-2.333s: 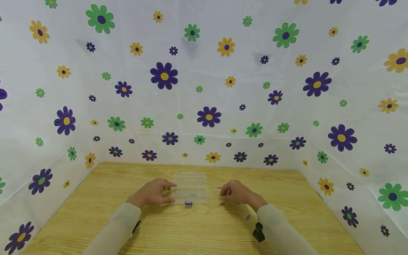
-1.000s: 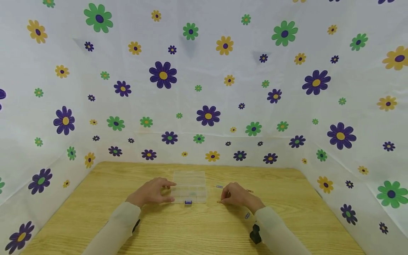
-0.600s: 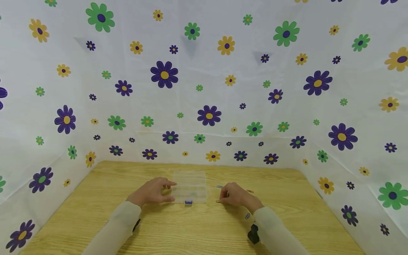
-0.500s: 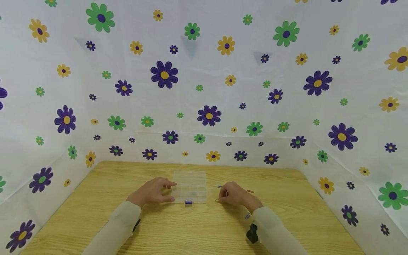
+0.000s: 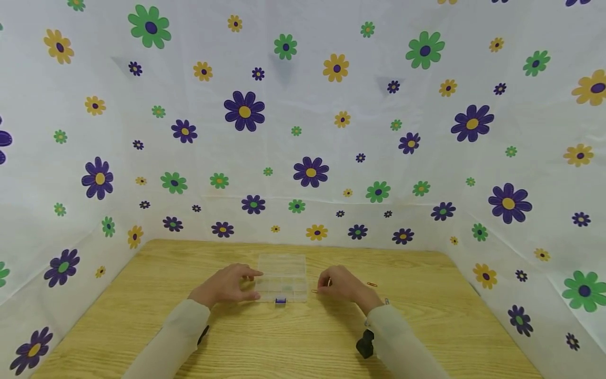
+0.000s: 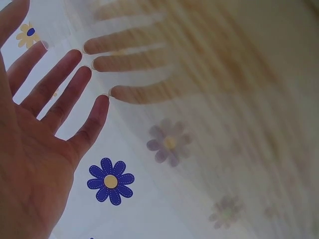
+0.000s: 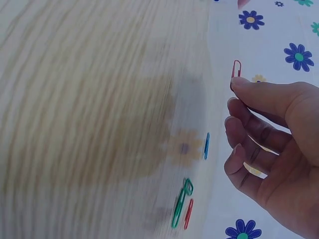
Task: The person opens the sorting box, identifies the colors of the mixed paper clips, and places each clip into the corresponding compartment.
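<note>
Right wrist: right hand (image 7: 271,149) pinches paper clip (image 7: 235,68); left hand (image 5: 227,284) seemingly flat.

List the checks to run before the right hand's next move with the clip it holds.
1. Red paper clip pinched firmly at the fingertips of the right hand: ok.
2. Left hand lies with straight fingers against the clear box, steadying it: ok.
3. Box lid open: cannot tell; the clear plastic hides it.
4. Table between right hand and box free of obstacles: ok, as far as the head view shows.
5. Blue clip and green clips lie apart from the held clip, not snagged on it: ok.
</note>
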A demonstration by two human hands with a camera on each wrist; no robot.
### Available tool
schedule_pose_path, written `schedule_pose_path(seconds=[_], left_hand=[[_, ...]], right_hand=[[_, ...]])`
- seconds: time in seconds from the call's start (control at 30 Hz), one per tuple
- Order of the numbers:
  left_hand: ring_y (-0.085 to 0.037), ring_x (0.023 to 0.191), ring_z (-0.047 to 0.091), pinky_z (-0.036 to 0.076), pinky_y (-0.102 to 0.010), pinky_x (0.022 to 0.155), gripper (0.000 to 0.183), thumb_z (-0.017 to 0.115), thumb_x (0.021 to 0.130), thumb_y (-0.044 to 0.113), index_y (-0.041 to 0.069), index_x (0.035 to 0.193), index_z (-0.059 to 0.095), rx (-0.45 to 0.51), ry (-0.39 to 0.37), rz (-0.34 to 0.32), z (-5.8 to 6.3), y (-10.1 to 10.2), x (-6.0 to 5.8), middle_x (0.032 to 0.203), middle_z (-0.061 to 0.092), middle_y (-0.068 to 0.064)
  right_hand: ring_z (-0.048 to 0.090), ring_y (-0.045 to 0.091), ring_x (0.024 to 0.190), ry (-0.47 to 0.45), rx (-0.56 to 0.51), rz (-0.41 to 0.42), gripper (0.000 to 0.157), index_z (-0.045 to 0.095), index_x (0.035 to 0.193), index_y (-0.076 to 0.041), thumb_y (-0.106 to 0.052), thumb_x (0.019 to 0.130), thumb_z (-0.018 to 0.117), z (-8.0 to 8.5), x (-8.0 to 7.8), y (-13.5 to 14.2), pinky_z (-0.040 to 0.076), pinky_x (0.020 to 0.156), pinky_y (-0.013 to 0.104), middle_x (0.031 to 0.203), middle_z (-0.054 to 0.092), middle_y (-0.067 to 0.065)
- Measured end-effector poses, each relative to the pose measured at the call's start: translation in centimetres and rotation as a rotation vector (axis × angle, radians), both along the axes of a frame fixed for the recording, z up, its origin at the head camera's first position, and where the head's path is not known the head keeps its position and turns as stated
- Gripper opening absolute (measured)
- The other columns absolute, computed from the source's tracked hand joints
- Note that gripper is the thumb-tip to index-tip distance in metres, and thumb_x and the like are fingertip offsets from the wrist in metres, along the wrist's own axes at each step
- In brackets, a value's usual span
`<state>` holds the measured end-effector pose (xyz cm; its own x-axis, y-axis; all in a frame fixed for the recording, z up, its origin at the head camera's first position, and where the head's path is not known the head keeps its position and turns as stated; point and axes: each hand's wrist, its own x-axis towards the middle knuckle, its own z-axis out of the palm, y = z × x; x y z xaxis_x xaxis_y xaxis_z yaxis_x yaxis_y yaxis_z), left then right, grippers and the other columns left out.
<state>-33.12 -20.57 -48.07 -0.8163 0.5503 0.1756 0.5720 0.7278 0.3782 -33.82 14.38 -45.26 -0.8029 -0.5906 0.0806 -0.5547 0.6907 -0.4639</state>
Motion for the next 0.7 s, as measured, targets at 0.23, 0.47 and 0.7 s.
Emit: schedule_pose_path(seconds=[0.23,0.47,0.7], left_hand=[[-0.026,0.103,0.065,0.054,-0.051,0.093,0.066,0.078,0.087,0.052,0.009,0.136,0.068,0.009,-0.017,0.009,0.1,0.1,0.0,0.113,0.071,-0.008],[-0.027,0.105,0.065,0.054,-0.052,0.094,0.066,0.077,0.088,0.053,0.010,0.137,0.067,0.002,-0.011,0.010,0.1,0.0,0.0,0.114,0.071,-0.009],[-0.028,0.107,0.065,0.053,-0.053,0.095,0.065,0.076,0.089,0.053,0.011,0.138,0.067,-0.004,-0.019,0.013,-0.2,-0.1,-0.2,0.114,0.071,-0.007]], right_hand=[[0.052,0.006,0.069,0.024,-0.033,0.019,0.012,0.077,0.084,-0.008,-0.014,0.094,0.075,0.1,-0.2,-1.2,0.047,0.066,0.021,0.079,0.072,0.001],[0.053,0.011,0.072,-0.008,-0.051,-0.037,0.012,0.077,0.084,-0.008,-0.014,0.094,0.075,0.3,-0.6,-2.2,0.045,0.065,0.021,0.080,0.071,0.000],[0.053,0.007,0.068,0.015,-0.061,-0.035,0.014,0.077,0.084,-0.007,-0.016,0.094,0.076,0.3,-1.1,-3.1,0.045,0.063,0.020,0.079,0.072,0.001]])
